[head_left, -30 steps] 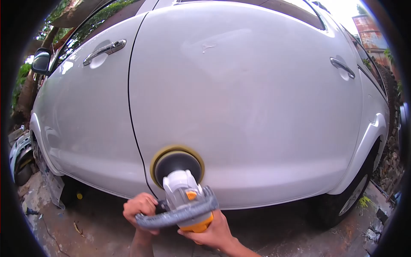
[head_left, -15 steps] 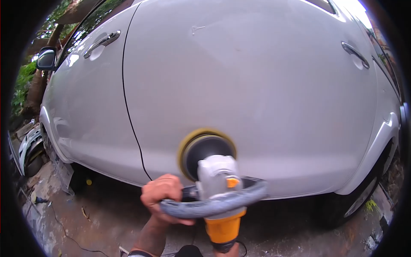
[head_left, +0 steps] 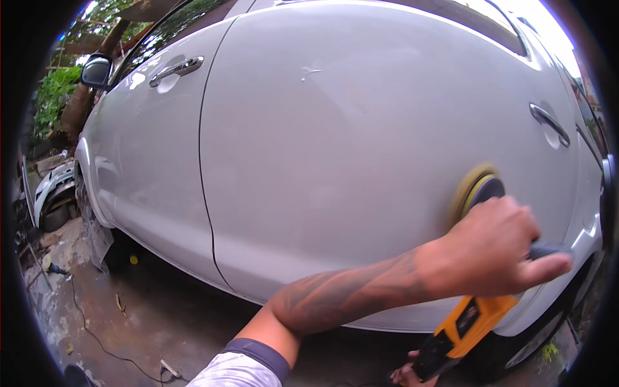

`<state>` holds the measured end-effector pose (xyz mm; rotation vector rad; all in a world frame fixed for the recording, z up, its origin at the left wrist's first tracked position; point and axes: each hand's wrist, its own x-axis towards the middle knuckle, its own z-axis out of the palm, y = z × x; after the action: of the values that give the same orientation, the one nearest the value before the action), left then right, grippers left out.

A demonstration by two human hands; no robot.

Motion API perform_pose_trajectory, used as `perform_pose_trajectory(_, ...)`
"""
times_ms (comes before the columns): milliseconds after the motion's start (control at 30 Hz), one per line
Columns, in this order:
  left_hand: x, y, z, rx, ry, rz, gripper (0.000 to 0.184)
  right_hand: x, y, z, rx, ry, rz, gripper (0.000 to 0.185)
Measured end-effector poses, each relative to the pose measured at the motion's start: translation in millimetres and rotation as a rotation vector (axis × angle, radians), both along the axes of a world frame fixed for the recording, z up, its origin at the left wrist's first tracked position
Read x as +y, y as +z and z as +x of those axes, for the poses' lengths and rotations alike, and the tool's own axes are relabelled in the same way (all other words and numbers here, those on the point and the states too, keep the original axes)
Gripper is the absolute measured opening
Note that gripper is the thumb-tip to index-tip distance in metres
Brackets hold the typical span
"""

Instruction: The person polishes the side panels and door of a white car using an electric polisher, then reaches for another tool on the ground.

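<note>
My left hand [head_left: 493, 248] is wrapped round the dark front handle of an orange and black car polisher [head_left: 480, 322], my forearm stretching across from the lower left. Low in the view, my right hand [head_left: 412, 374] holds the polisher's rear end, only partly in sight. The yellow polishing pad [head_left: 465, 193] rests against the right part of a light silver car door [head_left: 335, 168] and looks blurred by spinning. A small white smear [head_left: 311, 72] sits high on that door. My left hand and wrist hide most of the polisher's head.
Chrome door handles [head_left: 177, 71] stick out at left and right, and a side mirror [head_left: 97, 71] juts out at the far left. A black cord [head_left: 97, 348] runs over the concrete floor. The rear wheel [head_left: 538, 342] stands at lower right.
The polisher has moved right and slightly up across the door, from low centre to near the rear handle. My left arm now reaches across the view. Both hands have kept their hold.
</note>
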<state>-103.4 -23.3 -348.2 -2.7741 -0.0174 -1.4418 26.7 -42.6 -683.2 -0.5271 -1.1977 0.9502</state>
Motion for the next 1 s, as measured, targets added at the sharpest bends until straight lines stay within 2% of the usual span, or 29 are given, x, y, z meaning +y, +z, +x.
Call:
perform_pose_trajectory(33, -3, 18, 1, -0.023, 0.064, 0.075, 0.075, 1, 20, 1, -0.016, 0.007, -0.001, 0.044)
perform_pose_trajectory(100, -17, 49, -12, -0.057, 0.050, 0.041, 0.073, 3, 50, -2, 0.011, 0.102, 0.041, 0.043)
perform_pose_trajectory(167, -22, 67, -30, -0.222, 0.193, 0.226, 0.067, 5, 74, -11, 0.041, 0.154, 0.001, 0.036)
perform_pose_trajectory(200, -21, 76, -44, -0.163, 0.222, 0.329, 0.064, 7, 81, -12, -0.021, 0.180, -0.019, 0.055)
perform_pose_trajectory(233, -21, 85, -59, -0.157, 0.232, 0.327, 0.064, 10, 89, -18, -0.080, 0.210, -0.036, 0.074)
perform_pose_trajectory(267, -24, 93, -76, -0.174, 0.250, 0.351, 0.064, 9, 100, -33, -0.071, 0.224, -0.037, 0.074)
perform_pose_trajectory(300, -31, 96, -92, -0.189, 0.267, 0.376, 0.064, 7, 114, -55, -0.062, 0.208, 0.009, 0.055)
perform_pose_trajectory(333, -45, 94, -111, -0.203, 0.324, 0.224, 0.065, 4, 125, -73, -0.050, 0.191, 0.056, 0.038)
perform_pose_trajectory(367, -63, 94, -130, -0.216, 0.379, 0.075, 0.067, 4, 130, -88, -0.033, 0.203, 0.060, 0.038)
perform_pose_trajectory(433, -91, 118, -174, -0.073, 0.239, -0.431, 0.065, 8, 140, -114, -0.176, 0.193, 0.094, 0.046)
perform_pose_trajectory(467, -81, 111, -187, -0.159, 0.214, -0.264, 0.057, 6, 147, -127, -0.228, 0.177, 0.153, 0.034)
perform_pose_trajectory(500, -61, 101, -205, -0.246, 0.185, -0.098, 0.061, 6, 152, -138, -0.219, 0.177, 0.163, 0.034)
perform_pose_trajectory(567, -48, 97, -243, -0.339, 0.119, -0.031, 0.071, 8, 159, -159, -0.426, 0.111, 0.245, 0.016)
perform_pose_trajectory(600, -39, 96, -265, -0.414, 0.085, -0.059, 0.073, 8, 164, -172, -0.440, 0.057, 0.272, 0.007)
perform_pose_trajectory(633, -30, 94, -288, -0.486, 0.047, -0.088, 0.074, 6, 171, -183, -0.432, 0.056, 0.278, 0.007)
perform_pose_trajectory(700, -18, 87, -337, -0.590, -0.092, -0.126, 0.069, 5, 188, -200, -0.527, -0.078, 0.468, 0.016)
perform_pose_trajectory(733, -20, 83, -356, -0.617, -0.091, -0.115, 0.070, 1, 200, -206, -0.601, -0.065, 0.435, 0.025)
perform_pose_trajectory(867, -29, 52, -425, -0.821, -0.059, -0.092, 0.074, 2, 225, -231, -0.715, 0.027, 0.472, 0.037)
perform_pose_trajectory(933, -35, 35, -447, -0.954, -0.037, -0.088, 0.073, 3, 229, -242, -0.814, 0.217, 0.521, 0.050)
perform_pose_trajectory(1000, -40, 19, -469, -1.016, -0.037, -0.080, 0.072, 5, 220, -252, -0.810, 0.278, 0.545, 0.056)
